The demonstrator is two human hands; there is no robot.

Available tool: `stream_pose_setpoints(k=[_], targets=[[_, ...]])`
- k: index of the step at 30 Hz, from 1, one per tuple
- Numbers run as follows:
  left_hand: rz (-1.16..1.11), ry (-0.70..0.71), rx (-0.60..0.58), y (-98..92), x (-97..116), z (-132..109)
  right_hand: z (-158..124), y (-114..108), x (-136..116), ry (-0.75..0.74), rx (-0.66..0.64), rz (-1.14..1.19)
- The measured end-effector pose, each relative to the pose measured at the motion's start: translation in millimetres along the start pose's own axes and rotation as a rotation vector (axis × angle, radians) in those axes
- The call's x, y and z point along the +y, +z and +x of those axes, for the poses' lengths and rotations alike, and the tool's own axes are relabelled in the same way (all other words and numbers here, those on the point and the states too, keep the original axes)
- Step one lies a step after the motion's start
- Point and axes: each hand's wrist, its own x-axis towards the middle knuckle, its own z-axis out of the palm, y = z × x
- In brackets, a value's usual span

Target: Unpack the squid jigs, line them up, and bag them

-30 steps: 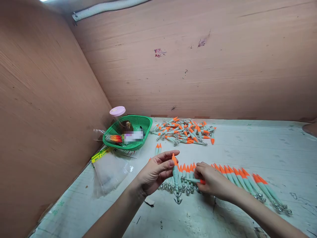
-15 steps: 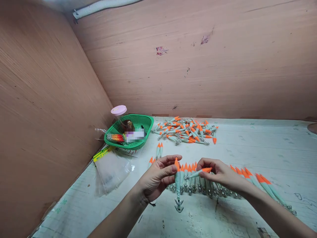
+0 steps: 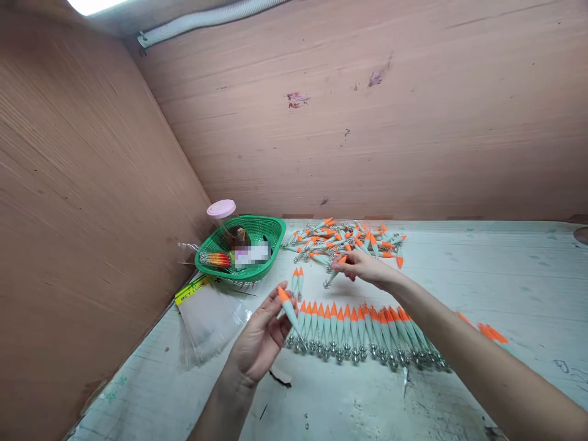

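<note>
Holding orange-tipped, pale-green tapered lure (image 3: 289, 310); left hand (image 3: 258, 348).

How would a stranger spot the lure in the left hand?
Below and right of the green basket lies a long row of lures. By its left end, the left hand holds the orange-tipped lure, while its neighbours lie on the table.

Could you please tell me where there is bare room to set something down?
Mostly bare patches of the pale, marked tabletop lie right of the loose heap of orange-tipped mint lures and on the near side of the neat row of matching lures. Crowded: around the left hand, the green plastic basket and the clear plastic bags.
</note>
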Motion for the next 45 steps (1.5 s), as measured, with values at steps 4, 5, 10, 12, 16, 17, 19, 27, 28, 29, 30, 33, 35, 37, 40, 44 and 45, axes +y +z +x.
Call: stream_pose_setpoints(k=[4, 5, 10, 12, 16, 17, 19, 27, 28, 29, 30, 33, 35, 37, 40, 44, 45], targets=[[-0.043, 0.152, 0.12, -10.2, 7.0, 14.0, 29.6, 25.1, -7.3, 0.082, -0.03, -0.1], [-0.04, 0.155, 0.122, -12.3, 5.6, 17.0, 35.3, 31.8, -8.7, 0.103, -0.018, -0.132], [0.0, 0.128, 0.113, -18.8, -9.0, 22.3, 51.1, 62.3, -10.9, 0.172, 0.142, -0.333], [0.013, 0.121, 0.11, -19.7, -12.5, 21.7, 52.3, 72.8, -10.0, 0.175, 0.2, -0.423], [0.023, 0.126, 0.093, -21.6, -14.4, 21.0, 48.9, 86.7, -11.3, 0.173, 0.282, -0.563], [0.024, 0.132, 0.086, -22.2, -14.8, 20.7, 45.5, 88.1, -13.1, 0.167, 0.293, -0.579], [0.021, 0.138, 0.066, -22.9, -16.2, 19.5, 32.4, 88.7, -18.1, 0.132, 0.288, -0.583], [0.103, -0.053, -0.079, -14.3, -32.7, 1.2, -87.7, 88.0, -16.1, -0.02, -0.076, 0.13], [0.119, -0.077, -0.092, -12.5, -35.9, -1.3, -99.0, 89.0, -12.6, 0.014, -0.076, 0.2], [0.133, -0.099, -0.103, -10.9, -39.1, -3.4, -107.6, 90.2, -8.8, 0.054, -0.077, 0.253], [0.146, -0.12, -0.111, -9.6, -42.2, -5.1, -113.8, 91.3, -4.8, 0.098, -0.081, 0.298], [0.174, -0.164, -0.13, -8.3, -49.5, -7.2, -122.1, 93.9, 6.7, 0.198, -0.091, 0.421], [0.189, -0.184, -0.135, -9.4, -52.1, -6.8, -123.5, 94.9, 12.3, 0.224, -0.092, 0.482], [0.198, -0.204, -0.145, -11.1, -53.0, -6.0, -124.0, 95.7, 15.5, 0.224, -0.094, 0.523], [0.202, -0.222, -0.169, -12.6, -52.1, -5.3, -124.7, 97.1, 17.1, 0.21, -0.09, 0.551], [0.205, -0.238, -0.201, -11.9, -50.9, -6.5, -125.3, 98.6, 17.7, 0.218, -0.083, 0.536], [0.206, -0.244, -0.203, -11.7, -50.9, -6.9, -125.4, 98.6, 17.9, 0.219, -0.082, 0.532]])
